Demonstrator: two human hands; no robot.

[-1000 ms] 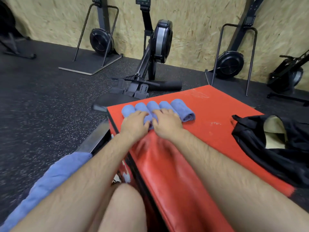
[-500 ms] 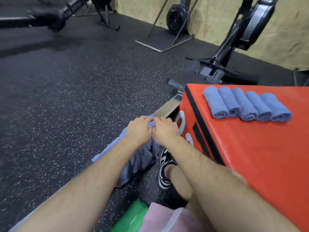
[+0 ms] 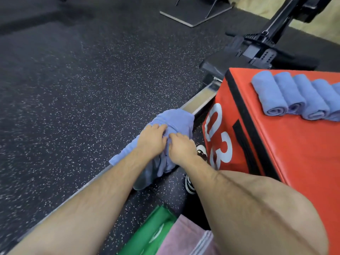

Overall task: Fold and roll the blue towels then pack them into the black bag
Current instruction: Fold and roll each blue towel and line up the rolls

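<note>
Loose blue towel [image 3: 177,119] bunched at centre, draped over a metal rail [image 3: 201,101] on the floor.
The cloth is clutched by the left grip [image 3: 152,138] and right grip [image 3: 181,149], side by side. At 2 o'clock, rolled towels [image 3: 294,96] are lined up on the red worktop [image 3: 294,162], marked "03" on its side; a shoe [image 3: 201,153] is seen beside it.

Gym, seen from my own head. Black rubber floor [image 3: 73,89] flecked with white; a rowing machine [image 3: 257,50] with its metal rail [image 3: 199,103] running past me; a red padded box [image 3: 294,153] bearing large white numerals; chipboard wall [image 3: 329,19] at upper right.
</note>
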